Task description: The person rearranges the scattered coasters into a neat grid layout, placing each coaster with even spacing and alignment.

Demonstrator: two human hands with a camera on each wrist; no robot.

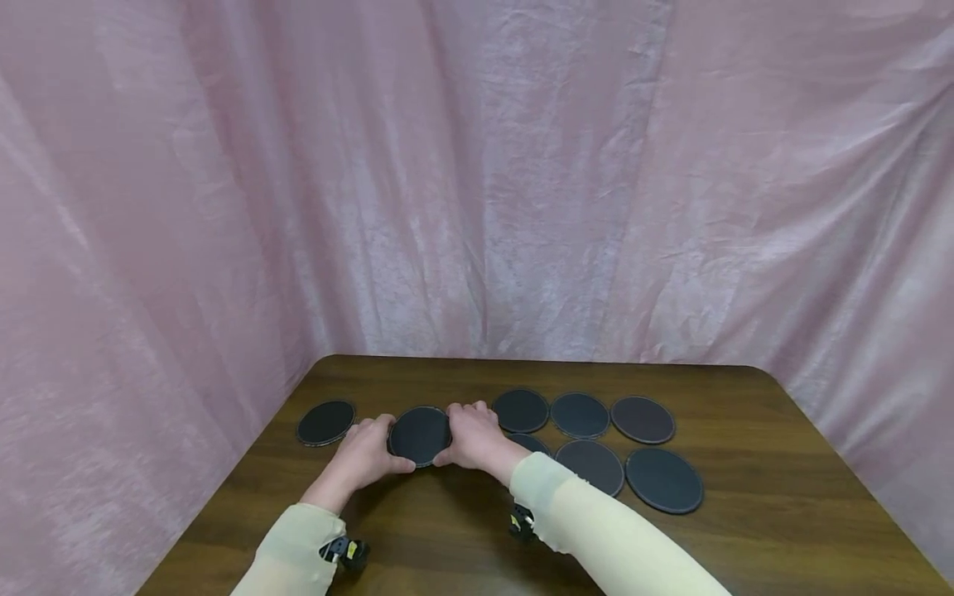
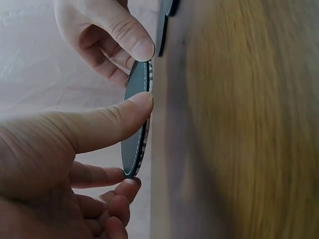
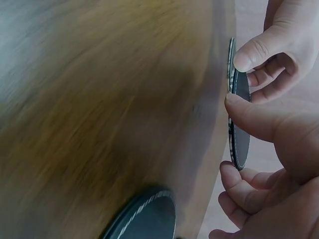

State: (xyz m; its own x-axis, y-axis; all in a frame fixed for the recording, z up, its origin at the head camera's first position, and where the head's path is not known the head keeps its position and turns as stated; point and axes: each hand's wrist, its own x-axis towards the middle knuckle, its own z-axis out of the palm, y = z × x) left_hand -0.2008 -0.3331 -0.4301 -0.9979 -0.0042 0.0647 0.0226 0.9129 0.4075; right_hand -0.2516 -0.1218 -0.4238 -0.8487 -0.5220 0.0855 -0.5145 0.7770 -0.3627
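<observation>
Both hands hold one round black coaster [image 1: 420, 436] with light edge stitching, raised over the table. My left hand [image 1: 365, 454] grips its left side, thumb on the near edge and fingertips at the far rim. At its right side my right hand [image 1: 477, 437] pinches it the same way. In the left wrist view the coaster [image 2: 133, 104] is seen nearly edge-on, with a black-and-white patterned underside. A second dark coaster [image 1: 326, 423] lies left of my left hand. Just beyond my right hand lies another black coaster [image 1: 521, 410].
More round coasters lie in two rows at the right, among them a bluish one [image 1: 580, 415], a brownish one [image 1: 643, 420] and a near one [image 1: 664, 480]. My right forearm partly covers the near row. A pink curtain [image 1: 477, 182] hangs behind the brown wooden table [image 1: 782, 497].
</observation>
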